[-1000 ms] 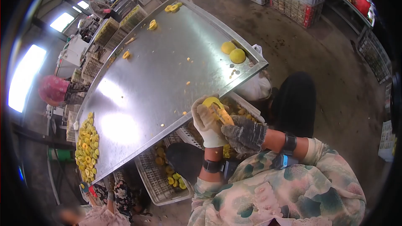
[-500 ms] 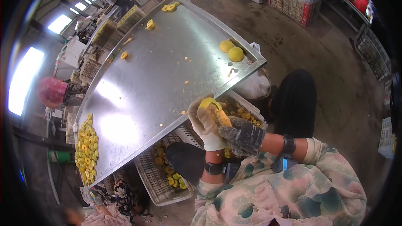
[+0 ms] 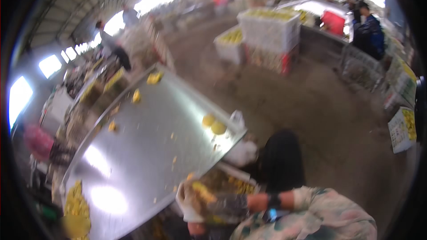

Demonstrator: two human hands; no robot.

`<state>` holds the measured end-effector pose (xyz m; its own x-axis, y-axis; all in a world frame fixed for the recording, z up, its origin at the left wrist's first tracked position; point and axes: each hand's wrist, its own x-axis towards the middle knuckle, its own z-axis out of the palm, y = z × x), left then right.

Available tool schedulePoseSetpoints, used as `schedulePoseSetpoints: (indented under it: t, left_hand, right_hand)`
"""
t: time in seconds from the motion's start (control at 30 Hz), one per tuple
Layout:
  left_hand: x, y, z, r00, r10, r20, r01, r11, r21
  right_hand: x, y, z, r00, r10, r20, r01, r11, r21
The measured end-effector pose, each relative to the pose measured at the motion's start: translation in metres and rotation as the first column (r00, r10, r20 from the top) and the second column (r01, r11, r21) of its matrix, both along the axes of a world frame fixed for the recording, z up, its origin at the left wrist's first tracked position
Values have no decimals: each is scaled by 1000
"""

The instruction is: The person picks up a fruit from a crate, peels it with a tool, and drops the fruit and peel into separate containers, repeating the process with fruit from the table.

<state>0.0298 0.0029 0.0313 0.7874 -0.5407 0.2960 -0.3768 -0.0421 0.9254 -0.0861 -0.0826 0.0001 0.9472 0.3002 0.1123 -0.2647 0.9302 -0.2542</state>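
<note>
My left hand [image 3: 189, 203], in a pale glove, is closed around a piece of yellow peach [image 3: 203, 193]. Against it is my right hand [image 3: 229, 205] in a dark grey glove, its fingers curled; whatever they grip is lost in the blur. Both hands are just off the near edge of a metal table [image 3: 142, 144]. Two whole yellow peaches [image 3: 218, 127] sit near its right corner, and a heap of cut peach pieces [image 3: 76, 206] covers the left end.
Below the table edge by my hands is a crate of cut fruit [image 3: 240, 186]. A white bag [image 3: 242, 153] hangs at the table corner. Stacked crates [image 3: 269, 31] stand across the floor. A person in pink [image 3: 39, 142] is left of the table; others are farther off.
My view has swung upward, so the table and hands appear lower and more of the hall shows. Both hands stay together at the peach piece; the picture is now blurred.
</note>
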Motion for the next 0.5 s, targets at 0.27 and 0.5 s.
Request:
schedulePoseSetpoints:
  t: [0.27,0.5]
  left_hand:
    - [0,7,17,734,-471,-488,351,880,-321]
    - [34,41,-20,692,-25,-721,-518,678,-521]
  right_hand:
    - [-4,-3,-10,995,69,-66,-78,985,-151]
    - [28,7,-58,953,302,-22,-106,265,-958]
